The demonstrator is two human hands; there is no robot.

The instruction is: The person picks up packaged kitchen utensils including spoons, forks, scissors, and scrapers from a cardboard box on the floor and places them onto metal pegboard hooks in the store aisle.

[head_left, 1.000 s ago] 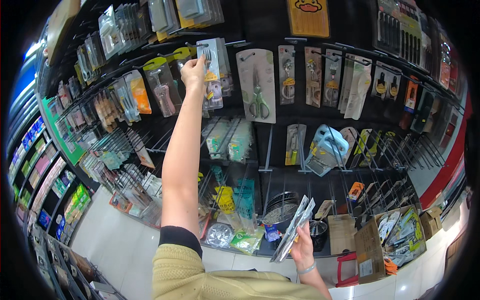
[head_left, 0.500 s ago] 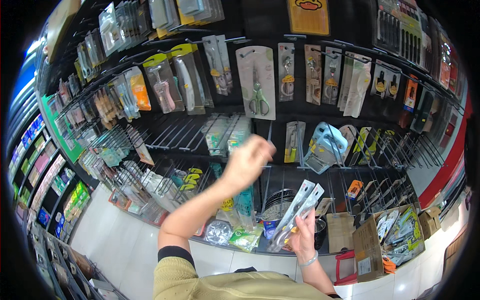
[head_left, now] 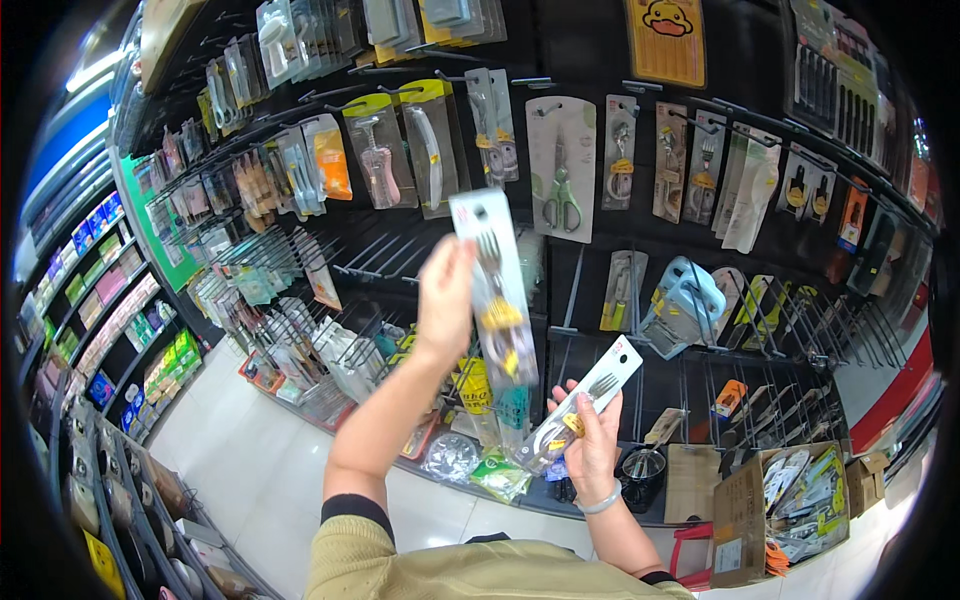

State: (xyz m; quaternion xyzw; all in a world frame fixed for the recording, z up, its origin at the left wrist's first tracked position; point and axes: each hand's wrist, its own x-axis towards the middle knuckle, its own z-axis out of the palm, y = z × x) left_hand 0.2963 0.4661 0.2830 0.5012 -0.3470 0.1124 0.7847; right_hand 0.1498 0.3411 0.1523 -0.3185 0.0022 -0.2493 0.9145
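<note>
My left hand [head_left: 447,298] is raised before the rack, fingers closed on the upper edge of a long clear-packaged fork [head_left: 497,290]. The package hangs upright, its yellow-marked handle low down. Lower and to the right, my right hand [head_left: 592,440] grips another packaged fork [head_left: 582,405], tilted with its hole end up to the right. The thumb lies across its front. Whether a second package sits behind that one, I cannot tell. Beyond my left hand hang carded green-handled scissors [head_left: 562,190], and a packaged fork [head_left: 706,172] hangs farther right.
Rows of bare metal hooks [head_left: 385,262] jut out at mid height. A blue packaged grater-like tool [head_left: 685,305] hangs right of centre. An open cardboard box [head_left: 740,520] full of packaged utensils stands at lower right. Shelves of colourful packs [head_left: 95,290] line the left.
My left hand, empty-looking and blurred before, now holds one packaged fork to the left. The packages in my right hand have gone from two visible to one. The view has shifted slightly left.
</note>
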